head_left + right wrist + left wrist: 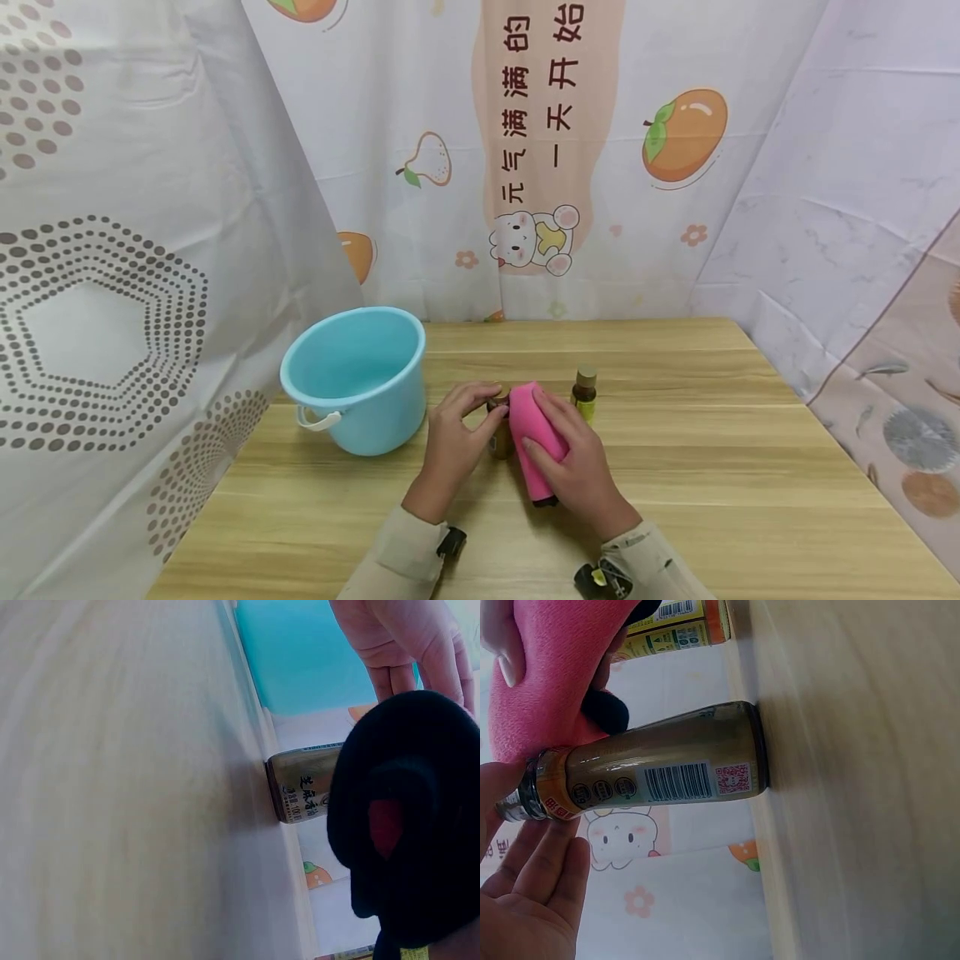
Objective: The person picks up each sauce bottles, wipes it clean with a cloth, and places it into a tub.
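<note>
My left hand (pixel 452 433) pinches the neck of a small sesame oil bottle (pixel 667 769) between thumb and fingers. The bottle stands upright on the table, with a barcode and Chinese lettering on its label. In my right hand (pixel 577 458) is a folded or rolled pink cloth (pixel 531 450) with black ends, gripped between thumb and fingers. The cloth's upper end is against the bottle's neck in the left wrist view. From the right wrist, its rounded black end (pixel 352 802) covers part of the bottle. Behind the right hand stands a dark bottle (pixel 585 396) with a yellow label, partly hidden.
A light blue bucket (pixel 416 400) with a white handle grip stands to the left of my left hand. The wooden table (pixel 712 467) reaches back to a printed curtain (pixel 450 225), with more curtains along both sides.
</note>
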